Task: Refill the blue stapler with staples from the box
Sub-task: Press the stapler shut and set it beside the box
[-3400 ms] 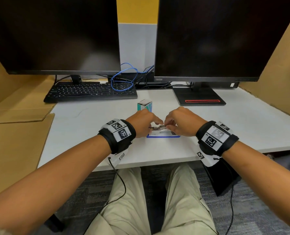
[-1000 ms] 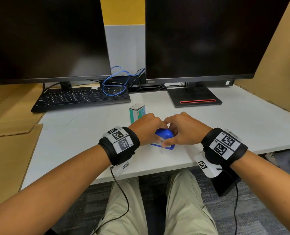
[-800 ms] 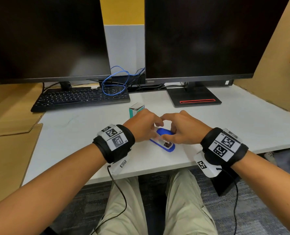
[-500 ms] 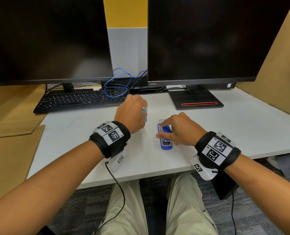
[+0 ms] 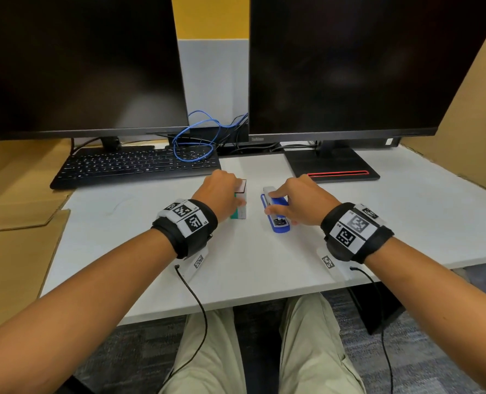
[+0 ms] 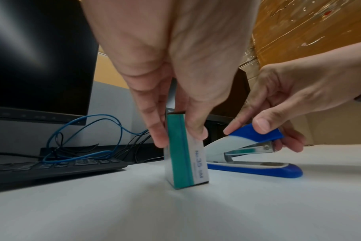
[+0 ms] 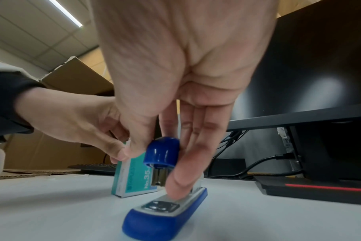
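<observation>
So, counting big to small: one white desk (image 5: 264,265), two dark monitors — left monitor (image 5: 80,66) and right monitor (image 5: 349,66) — one black keyboard (image 5: 134,166), one loop of blue cable (image 5: 193,143), two hands, one stapler, one staple box.

I see the blue stapler (image 5: 274,211) lying on the desk near the middle, in front of the right monitor's stand, long axis running away from me, base flat on the desk. My right hand (image 5: 301,200) grips its blue top arm: thumb on one side, fingers on the other, one fingertip down on the base by the metal plate in the right wrist view. Top arm sits angled above the base at the front end.

Staple box (image 5: 240,203), teal and white, stands upright on the desk just left of the stapler, not touching it. My left hand (image 5: 216,194) pinches it near the top, thumb and fingers on opposite faces.

Versus half a second ago: box is more visible beside the left hand now, stapler and right hand sit about the same. A second ago both hands were together on the stapler; now left is off it and on the box.
</observation>
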`<action>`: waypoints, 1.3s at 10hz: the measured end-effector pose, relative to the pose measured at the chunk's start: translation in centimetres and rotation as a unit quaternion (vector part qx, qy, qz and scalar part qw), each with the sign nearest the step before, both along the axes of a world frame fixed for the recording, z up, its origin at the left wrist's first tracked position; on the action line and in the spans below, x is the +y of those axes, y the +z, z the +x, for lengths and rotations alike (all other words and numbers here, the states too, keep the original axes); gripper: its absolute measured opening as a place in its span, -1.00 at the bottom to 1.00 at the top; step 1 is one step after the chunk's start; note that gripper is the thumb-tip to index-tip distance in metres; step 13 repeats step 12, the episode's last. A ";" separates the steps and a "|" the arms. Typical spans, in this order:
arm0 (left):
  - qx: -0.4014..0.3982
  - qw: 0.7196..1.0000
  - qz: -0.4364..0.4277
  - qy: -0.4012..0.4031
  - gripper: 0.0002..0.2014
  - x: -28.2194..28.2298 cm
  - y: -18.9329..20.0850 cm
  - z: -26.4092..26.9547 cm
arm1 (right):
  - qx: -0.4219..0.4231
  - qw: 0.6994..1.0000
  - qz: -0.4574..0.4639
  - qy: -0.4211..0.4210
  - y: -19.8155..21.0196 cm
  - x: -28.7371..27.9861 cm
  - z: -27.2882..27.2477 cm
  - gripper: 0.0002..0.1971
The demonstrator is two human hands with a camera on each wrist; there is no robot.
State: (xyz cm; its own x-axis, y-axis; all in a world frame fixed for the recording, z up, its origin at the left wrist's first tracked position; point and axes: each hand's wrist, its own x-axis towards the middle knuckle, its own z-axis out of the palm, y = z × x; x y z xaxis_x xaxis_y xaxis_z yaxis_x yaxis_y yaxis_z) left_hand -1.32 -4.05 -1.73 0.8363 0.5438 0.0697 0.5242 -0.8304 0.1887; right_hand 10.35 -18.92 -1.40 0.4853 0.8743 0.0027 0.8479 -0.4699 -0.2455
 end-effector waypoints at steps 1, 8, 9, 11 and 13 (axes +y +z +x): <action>0.000 1.000 -0.002 0.023 -0.49 -0.4 -0.4 0.3 | -0.005 1.000 -0.013 -0.006 0.1 0.3 0.0 -0.40; -0.046 0.997 -0.053 -0.016 -0.48 0.3 -0.4 -0.6 | 0.007 1.000 -0.028 -0.012 0.4 0.9 0.3 -0.42; -0.055 0.997 -0.050 -0.021 -0.49 -0.1 -0.2 -0.8 | -0.001 0.999 -0.032 -0.016 0.3 1.0 0.2 -0.42; -0.053 0.997 -0.043 -0.035 -0.49 -0.2 0.0 -1.4 | -0.005 0.999 -0.039 -0.017 0.4 1.0 -0.2 -0.41; -0.088 0.993 -0.071 -0.022 -0.43 -0.4 0.4 -1.9 | 0.004 0.999 -0.024 -0.023 1.0 0.8 -0.2 -0.35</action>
